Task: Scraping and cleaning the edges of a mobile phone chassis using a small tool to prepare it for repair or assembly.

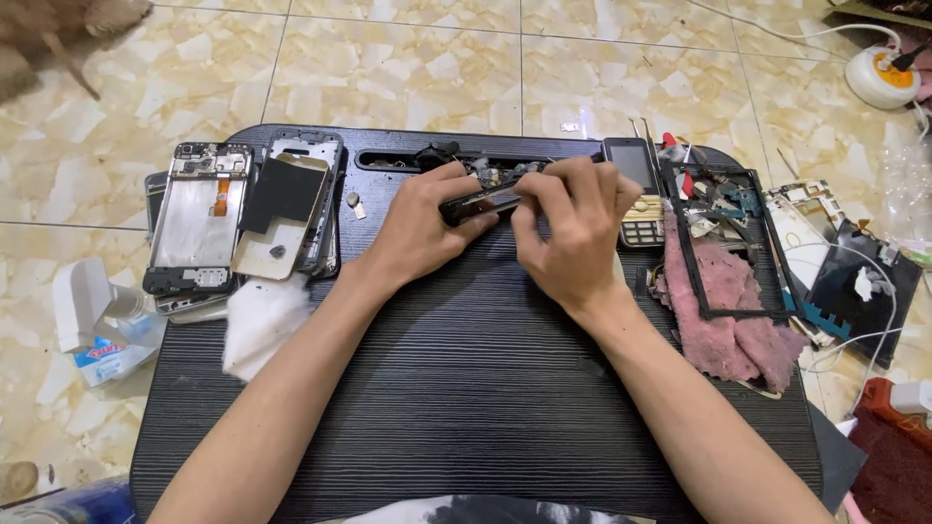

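Black ridged lap table (466,388) sits on marbled beige floor tiles (388,68).

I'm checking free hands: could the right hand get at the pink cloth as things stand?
Probably not at once: the right hand and left hand both grip a dark phone part. The pink cloth lies close, partly under a black frame.

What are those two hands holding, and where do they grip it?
A dark phone part: left hand grips its left end, right hand pinches its right end.

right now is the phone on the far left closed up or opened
Opened: the phone lies with its back cover off, bare metal frame and inner parts showing.
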